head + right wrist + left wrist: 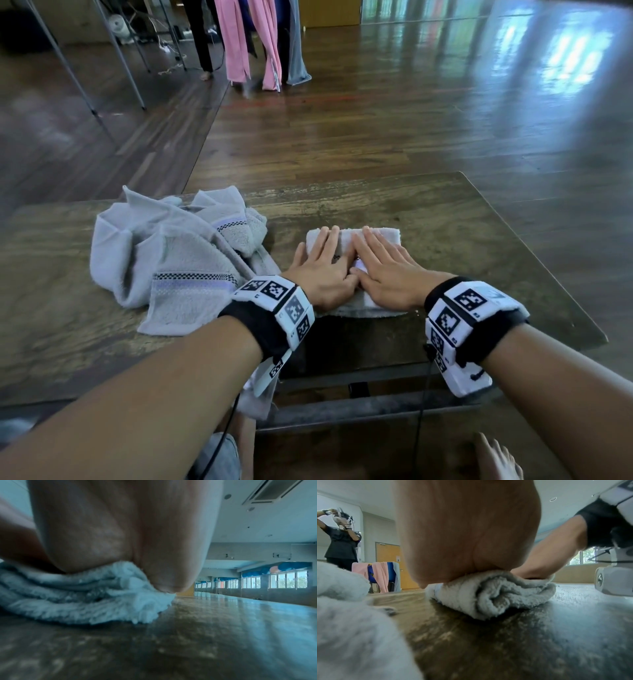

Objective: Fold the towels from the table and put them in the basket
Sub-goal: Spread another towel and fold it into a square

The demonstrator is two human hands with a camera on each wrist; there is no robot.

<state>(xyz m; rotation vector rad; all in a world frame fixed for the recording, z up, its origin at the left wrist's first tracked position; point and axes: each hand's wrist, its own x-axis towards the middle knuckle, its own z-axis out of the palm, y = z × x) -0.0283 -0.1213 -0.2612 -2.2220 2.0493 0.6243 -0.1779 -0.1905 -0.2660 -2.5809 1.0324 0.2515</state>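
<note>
- On the wooden bench (428, 219) a heap of crumpled grey towels (171, 253) lies to the left, just beside the left wrist; one has a checkered and lilac stripe.
- A corner of this heap hangs over the near edge of the bench, under the left forearm.
- Far behind, on the wooden floor (411, 102), pink and grey cloths (239, 41) hang on a rack, beside the thin metal legs of some stands.
- In the left wrist view a person in dark clothes (340, 540) stands at the back, arms raised to the head.
- No basket is seen in any view.
- The folded white towel (380, 234) lies flat near the middle of the bench, near its front edge.
- The left hand (320, 270) and the right hand (383, 274) press on it side by side, thumbs touching; fingers straight and a little spread.
- In the wrist views the towel's layers seem stacked in several folds, though the picture is blurred.
</note>
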